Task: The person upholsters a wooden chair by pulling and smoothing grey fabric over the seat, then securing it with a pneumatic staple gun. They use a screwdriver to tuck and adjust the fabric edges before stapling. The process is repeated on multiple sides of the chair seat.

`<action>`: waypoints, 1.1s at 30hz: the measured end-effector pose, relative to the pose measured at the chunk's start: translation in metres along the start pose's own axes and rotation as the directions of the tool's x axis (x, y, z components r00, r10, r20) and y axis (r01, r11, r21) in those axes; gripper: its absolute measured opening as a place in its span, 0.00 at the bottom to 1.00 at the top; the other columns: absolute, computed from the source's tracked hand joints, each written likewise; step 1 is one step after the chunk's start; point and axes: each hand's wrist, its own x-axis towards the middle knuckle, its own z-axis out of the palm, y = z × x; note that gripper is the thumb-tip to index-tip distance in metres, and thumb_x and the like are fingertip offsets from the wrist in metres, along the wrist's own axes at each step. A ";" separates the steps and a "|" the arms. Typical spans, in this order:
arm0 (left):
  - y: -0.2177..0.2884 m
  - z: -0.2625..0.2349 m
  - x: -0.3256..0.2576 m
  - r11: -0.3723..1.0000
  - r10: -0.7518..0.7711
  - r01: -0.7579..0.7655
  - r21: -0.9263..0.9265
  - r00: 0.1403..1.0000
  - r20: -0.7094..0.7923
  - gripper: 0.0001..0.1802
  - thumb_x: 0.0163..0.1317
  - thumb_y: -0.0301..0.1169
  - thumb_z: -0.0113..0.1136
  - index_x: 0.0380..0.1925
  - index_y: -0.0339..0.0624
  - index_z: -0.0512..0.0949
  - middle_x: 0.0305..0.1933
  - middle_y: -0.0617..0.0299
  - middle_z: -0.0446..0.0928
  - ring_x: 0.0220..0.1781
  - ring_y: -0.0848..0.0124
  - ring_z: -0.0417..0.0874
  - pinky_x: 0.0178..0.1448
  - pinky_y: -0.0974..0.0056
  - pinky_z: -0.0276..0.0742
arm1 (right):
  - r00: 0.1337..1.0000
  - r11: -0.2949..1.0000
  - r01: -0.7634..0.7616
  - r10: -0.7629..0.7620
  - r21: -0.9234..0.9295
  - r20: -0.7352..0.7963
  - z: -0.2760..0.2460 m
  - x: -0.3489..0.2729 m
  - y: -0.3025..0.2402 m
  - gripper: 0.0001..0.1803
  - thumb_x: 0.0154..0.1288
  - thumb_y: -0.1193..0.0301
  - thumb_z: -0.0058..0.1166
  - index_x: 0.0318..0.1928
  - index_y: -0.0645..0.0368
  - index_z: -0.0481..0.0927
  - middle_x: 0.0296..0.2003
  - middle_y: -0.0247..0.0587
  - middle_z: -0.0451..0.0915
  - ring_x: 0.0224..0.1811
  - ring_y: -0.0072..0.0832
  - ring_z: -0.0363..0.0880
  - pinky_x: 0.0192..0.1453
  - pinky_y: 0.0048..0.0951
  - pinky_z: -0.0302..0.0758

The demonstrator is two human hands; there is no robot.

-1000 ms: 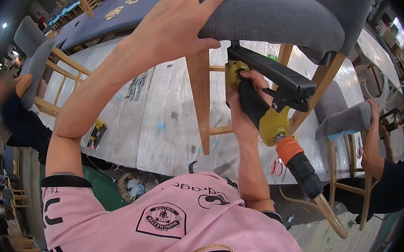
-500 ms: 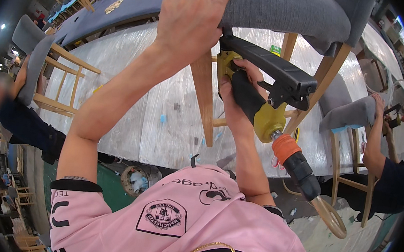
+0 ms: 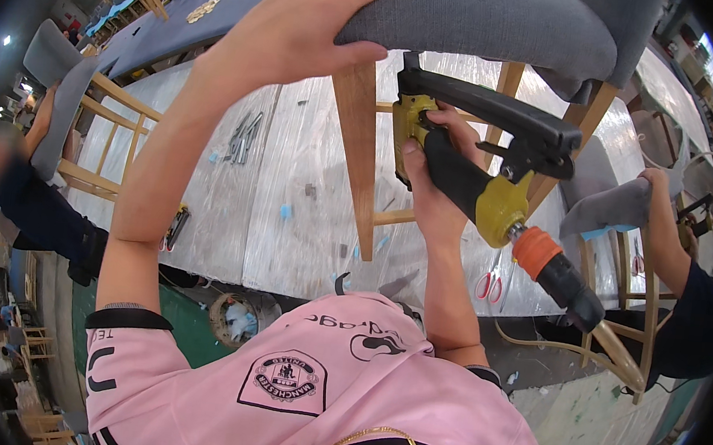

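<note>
My left hand (image 3: 306, 33) lies spread on the edge of a grey upholstered chair seat (image 3: 496, 17), fingers over the fabric. My right hand (image 3: 429, 187) grips the handle of a black and yellow pneumatic staple gun (image 3: 489, 137), whose nose points up under the seat beside a wooden chair leg (image 3: 359, 150). An orange coupling (image 3: 536, 250) joins the gun to an air hose (image 3: 615, 343) that trails to the lower right.
Below the chair is a workbench covered in plastic sheet (image 3: 229, 210), with red scissors (image 3: 488, 285) near its front edge. A person (image 3: 37, 200) works at a grey chair (image 3: 60, 95) on the left. Another person's arm (image 3: 672, 244) holds a grey chair (image 3: 611, 208) on the right.
The chair seat and staple gun sit larger and closer in view. My left hand has shifted a little along the seat edge; my right hand keeps its grip on the gun.
</note>
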 end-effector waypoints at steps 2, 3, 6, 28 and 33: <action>0.005 0.007 -0.001 0.999 -0.020 0.021 0.032 0.998 -0.056 0.50 0.60 0.42 0.73 0.79 0.45 0.58 0.77 0.36 0.60 0.78 0.40 0.62 0.81 0.46 0.60 | 0.999 1.000 0.013 -0.013 -0.013 -0.029 0.001 -0.005 0.001 0.21 0.65 0.80 0.64 0.58 0.62 0.77 0.62 0.50 0.79 0.62 0.35 0.79 0.71 0.36 0.71; 0.007 0.010 -0.001 0.998 -0.027 0.031 0.047 0.996 -0.085 0.50 0.60 0.42 0.73 0.79 0.45 0.59 0.77 0.37 0.60 0.77 0.40 0.63 0.80 0.46 0.61 | 1.000 0.999 0.013 -0.013 -0.042 -0.016 -0.001 -0.006 0.001 0.21 0.65 0.81 0.64 0.58 0.62 0.77 0.61 0.50 0.79 0.62 0.34 0.79 0.70 0.35 0.71; 0.016 0.020 0.000 0.995 -0.049 0.062 0.073 0.984 -0.171 0.49 0.58 0.43 0.74 0.78 0.47 0.61 0.76 0.39 0.63 0.76 0.40 0.66 0.78 0.46 0.64 | 1.000 0.997 0.007 -0.007 -0.076 0.007 -0.007 -0.008 0.002 0.22 0.65 0.81 0.64 0.58 0.62 0.77 0.60 0.49 0.79 0.62 0.33 0.79 0.70 0.34 0.71; -0.024 0.028 0.017 0.999 0.031 -0.027 0.018 0.969 -0.246 0.41 0.63 0.43 0.70 0.73 0.43 0.68 0.73 0.40 0.68 0.73 0.43 0.70 0.77 0.47 0.66 | 0.998 0.997 0.058 -0.058 0.042 0.010 0.010 0.016 0.008 0.23 0.65 0.82 0.62 0.60 0.63 0.77 0.64 0.51 0.77 0.65 0.36 0.77 0.72 0.36 0.69; -0.025 0.022 0.016 0.998 -0.023 0.011 -0.064 0.981 -0.191 0.39 0.66 0.40 0.67 0.75 0.43 0.66 0.75 0.39 0.65 0.76 0.42 0.67 0.79 0.48 0.63 | 0.997 0.996 0.069 -0.070 0.050 0.028 0.014 0.024 0.005 0.23 0.66 0.81 0.62 0.61 0.63 0.77 0.65 0.51 0.77 0.65 0.35 0.77 0.72 0.35 0.69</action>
